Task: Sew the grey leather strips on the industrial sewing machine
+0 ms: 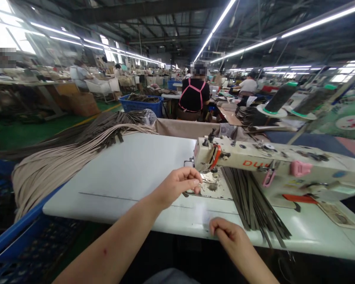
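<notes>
My left hand (182, 183) is closed in a pinch beside the needle area of a sewing machine (242, 157). Whatever its fingertips hold, if anything, is too small to make out. Near the front edge of the white table (130, 165), my right hand (229, 236) is curled with its fingers together; their grip is hidden. A bundle of dark grey-brown strips (251, 201) lies under the machine arm, to the right of both hands. The metal needle plate (215, 191) shows just past my left fingertips.
Long beige strips (56, 161) and dark strips (106, 126) hang over the table's left side. Thread cones (281, 98) stand behind the machine. A blue crate (142, 103) and a seated person (194, 94) are farther ahead. A pink clip-like piece (301, 168) sits on the machine.
</notes>
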{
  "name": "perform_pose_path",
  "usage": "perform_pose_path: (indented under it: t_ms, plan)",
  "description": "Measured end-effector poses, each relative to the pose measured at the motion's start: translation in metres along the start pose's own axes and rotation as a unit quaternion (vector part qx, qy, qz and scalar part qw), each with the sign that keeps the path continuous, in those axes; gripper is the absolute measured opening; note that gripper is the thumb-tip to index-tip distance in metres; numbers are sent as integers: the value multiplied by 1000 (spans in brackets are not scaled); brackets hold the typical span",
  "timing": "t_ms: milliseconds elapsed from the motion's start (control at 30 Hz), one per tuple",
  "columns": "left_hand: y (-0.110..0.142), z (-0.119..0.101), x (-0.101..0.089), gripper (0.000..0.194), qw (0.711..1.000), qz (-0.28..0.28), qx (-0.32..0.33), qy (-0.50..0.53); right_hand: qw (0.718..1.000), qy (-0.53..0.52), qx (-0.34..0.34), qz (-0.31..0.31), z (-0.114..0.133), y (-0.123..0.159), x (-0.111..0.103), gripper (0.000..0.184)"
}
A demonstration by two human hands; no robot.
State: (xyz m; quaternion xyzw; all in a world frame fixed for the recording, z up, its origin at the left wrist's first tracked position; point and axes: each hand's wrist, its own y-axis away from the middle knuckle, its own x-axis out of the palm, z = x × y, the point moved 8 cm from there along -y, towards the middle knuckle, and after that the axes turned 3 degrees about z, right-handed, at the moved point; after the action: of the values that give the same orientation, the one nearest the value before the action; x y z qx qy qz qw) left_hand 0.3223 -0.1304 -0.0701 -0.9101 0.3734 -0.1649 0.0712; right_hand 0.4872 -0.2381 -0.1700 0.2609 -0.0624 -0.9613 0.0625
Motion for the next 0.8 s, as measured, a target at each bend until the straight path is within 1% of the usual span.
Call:
perform_pose_path:
  t_ms: [67, 167, 233, 267, 300, 333, 367, 400, 433, 467, 500, 533, 567, 600, 633, 667, 700, 733, 767, 800]
  plan:
    - [-10, -1, -1, 15, 1000, 3, -3, -28, 997, 73, -23, 28, 4, 22, 5, 15]
    - [-26, 3, 2, 25, 993, 19, -52, -109, 987, 134, -50, 69, 14, 44, 8, 15]
    - [-34, 7, 2, 31, 975, 22, -99, -199, 983, 149, -75, 79, 22, 50, 7, 16]
    - [-37, 6, 1, 32, 960, 17, -108, -260, 982, 146, -85, 78, 26, 50, 6, 17]
    - [-38, 4, 1, 32, 938, 13, -101, -331, 983, 139, -92, 76, 28, 50, 5, 17]
    - [-39, 0, 3, 31, 909, 18, -81, -408, 984, 130, -96, 74, 29, 49, 4, 18]
    - [-37, -3, 10, 28, 872, 40, -50, -485, 985, 120, -99, 75, 29, 47, 5, 18]
    - [-33, -3, 20, 26, 828, 81, -14, -555, 986, 110, -102, 76, 29, 46, 5, 19]
    - [-27, 0, 30, 25, 782, 135, 20, -609, 986, 101, -107, 75, 30, 45, 6, 19]
    - [-18, 6, 40, 25, 743, 188, 42, -641, 987, 94, -111, 72, 30, 44, 6, 19]
    - [-9, 11, 46, 25, 722, 232, 53, -649, 987, 84, -116, 69, 32, 44, 6, 20]
    - [-2, 15, 49, 25, 724, 258, 52, -637, 988, 73, -121, 63, 34, 44, 5, 20]
    - [3, 17, 48, 24, 748, 264, 40, -607, 988, 62, -127, 56, 37, 45, 3, 20]
    - [5, 17, 46, 24, 789, 254, 18, -559, 989, 50, -135, 46, 40, 45, 0, 20]
    - [6, 17, 42, 25, 839, 236, -11, -491, 988, 39, -145, 34, 45, 46, -4, 21]
    - [6, 18, 38, 27, 887, 210, -42, -409, 987, 26, -159, 16, 50, 47, -9, 22]
    - [5, 20, 33, 30, 925, 177, -70, -330, 984, 15, -175, -6, 56, 47, -15, 24]
    - [4, 23, 28, 32, 948, 140, -89, -270, 982, 3, -189, -31, 60, 46, -22, 24]
    - [4, 26, 25, 31, 958, 114, -95, -246, 978, -11, -203, -55, 65, 45, -28, 25]
    - [5, 29, 24, 29, 955, 103, -88, -265, 974, -28, -213, -73, 68, 42, -33, 25]
